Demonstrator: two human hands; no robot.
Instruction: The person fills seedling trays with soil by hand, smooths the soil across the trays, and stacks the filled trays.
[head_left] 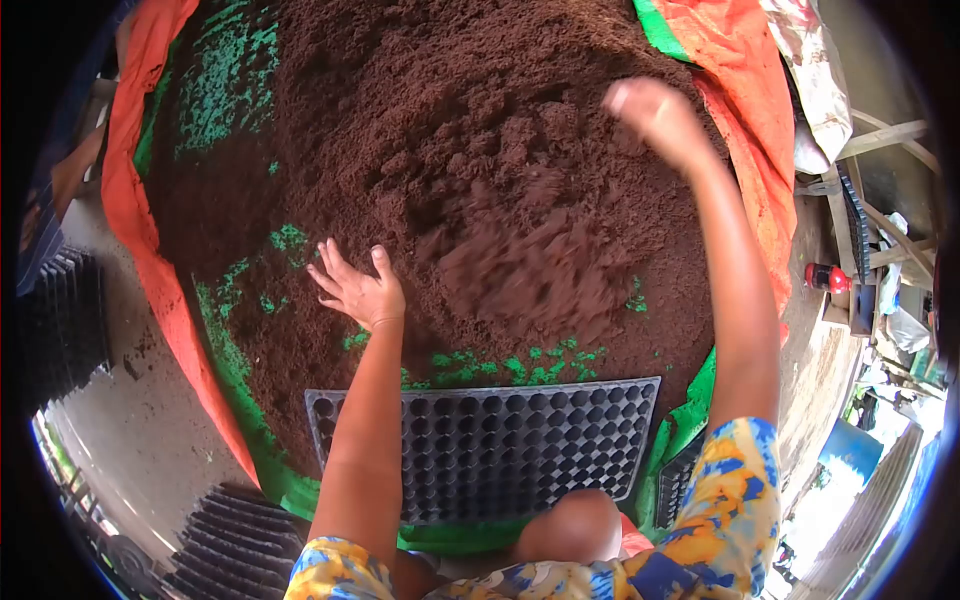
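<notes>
My left hand [360, 292] is over the dark brown potting soil [450, 100], its fingers spread and nothing in them. At the upper right, my right hand [655, 115] is above the heap; motion smears its fingers, so I cannot see whether it holds any soil. Between the hands, a patch of soil is blurred as if moving. A black seedling tray [520, 430] with rows of round cells lies just in front of me, partly behind my left forearm. Its cells look dark, and how much soil they hold is unclear.
Green and orange sheeting [745, 150] lies under and around the soil. Stacked black trays [235, 545] stand at lower left, with another stack [68, 310] farther left. A red bottle [827, 278] and wooden framing are at right. Part of another person [75, 170] shows at far left.
</notes>
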